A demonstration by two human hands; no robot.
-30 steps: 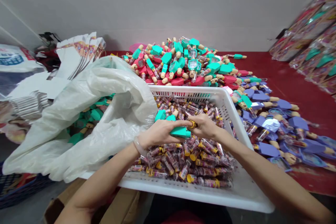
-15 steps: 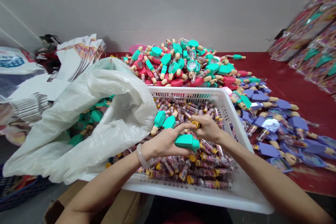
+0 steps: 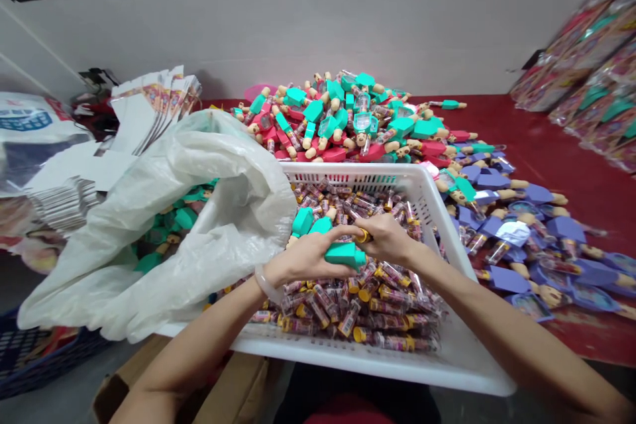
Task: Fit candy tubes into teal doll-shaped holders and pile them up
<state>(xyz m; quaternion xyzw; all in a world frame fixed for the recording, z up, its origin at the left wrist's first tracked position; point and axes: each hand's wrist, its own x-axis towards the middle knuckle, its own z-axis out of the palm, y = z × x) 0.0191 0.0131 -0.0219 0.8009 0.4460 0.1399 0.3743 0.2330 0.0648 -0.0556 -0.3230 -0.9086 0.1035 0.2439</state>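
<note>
My left hand [image 3: 311,255], with a pale bangle at the wrist, is wrapped round a green toy piece [image 3: 344,254] above the basket. Close beside it on the right, my right hand [image 3: 387,237] grips a small tube by its yellow cap [image 3: 364,234]; the rest of that tube is mostly hidden. Under both hands, many clear tubes with yellow caps [image 3: 392,341] fill the white basket [image 3: 377,368]. Other green pieces [image 3: 302,220] lie on the tubes just behind my left hand.
A white plastic sack [image 3: 189,258] with green pieces covers the basket's left side. Green and red toys [image 3: 358,122] are heaped behind, purple ones [image 3: 509,280] to the right. Printed cards [image 3: 149,109] stand at the left; bagged toys [image 3: 591,73] are stacked at the right.
Both hands have shifted slightly left, and the green piece has moved left and a little up with my left hand. The right hand still grips the yellow-capped tube.
</note>
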